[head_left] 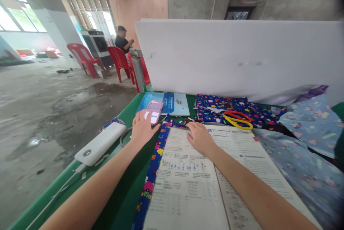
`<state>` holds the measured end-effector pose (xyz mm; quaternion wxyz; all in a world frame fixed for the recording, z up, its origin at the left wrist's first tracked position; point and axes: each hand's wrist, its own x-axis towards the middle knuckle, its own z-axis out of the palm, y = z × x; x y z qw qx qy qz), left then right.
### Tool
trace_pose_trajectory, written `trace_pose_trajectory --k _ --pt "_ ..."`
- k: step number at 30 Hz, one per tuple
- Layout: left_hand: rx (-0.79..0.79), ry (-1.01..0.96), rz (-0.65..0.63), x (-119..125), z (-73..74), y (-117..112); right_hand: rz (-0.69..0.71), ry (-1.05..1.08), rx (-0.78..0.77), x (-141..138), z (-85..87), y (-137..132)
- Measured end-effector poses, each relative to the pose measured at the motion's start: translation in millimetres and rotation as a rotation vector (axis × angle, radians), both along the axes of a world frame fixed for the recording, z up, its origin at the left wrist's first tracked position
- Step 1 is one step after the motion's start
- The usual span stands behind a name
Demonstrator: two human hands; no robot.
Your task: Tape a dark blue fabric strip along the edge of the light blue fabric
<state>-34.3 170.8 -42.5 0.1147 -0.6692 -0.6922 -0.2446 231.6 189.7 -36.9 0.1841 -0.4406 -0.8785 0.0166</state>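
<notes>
My left hand (pixel 142 127) is closed round a pink smartphone (pixel 154 111), thumb on its lit screen, above the green table (pixel 126 194). My right hand (pixel 200 137) rests on the top edge of an open book (pixel 188 183), fingers curled down onto the left page. The book lies on a strip of dark blue patterned fabric (pixel 150 172) that shows along its left side.
A white power bank (pixel 100 144) with a cable lies at the table's left edge. A blue booklet (pixel 172 102), folded blue fabric (pixel 215 106) and yellow-and-red scissors (pixel 238 119) lie behind the book. Pale blue cloth (pixel 309 144) covers the right. A white board (pixel 242 57) stands behind. A person sits by red chairs (pixel 118 61).
</notes>
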Motion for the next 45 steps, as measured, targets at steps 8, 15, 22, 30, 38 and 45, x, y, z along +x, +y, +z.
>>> trace_pose_trajectory --k 8,15,22,30,38,45 --pt "-0.194 -0.099 0.165 -5.7 4.6 6.0 -0.002 0.004 0.005 -0.2 -0.5 -0.5" --pt "-0.274 -0.082 0.208 -11.5 -0.5 19.8 0.021 0.054 0.050 -0.9 4.3 -4.1" --pt "-0.097 -0.118 0.165 4.7 5.6 7.6 0.076 0.630 -0.227 -12.5 20.7 -21.3" --pt "0.027 -0.399 -0.194 82.9 13.5 -43.1 0.141 1.707 -0.921 -32.9 24.2 -22.7" --pt "0.131 -0.401 -0.292 102.8 9.1 -66.9 0.048 1.843 -0.907 -24.4 48.6 -35.3" --pt "0.116 -0.383 -0.288 103.6 6.1 -68.2 -0.045 1.803 -0.843 -27.5 44.9 -35.7"
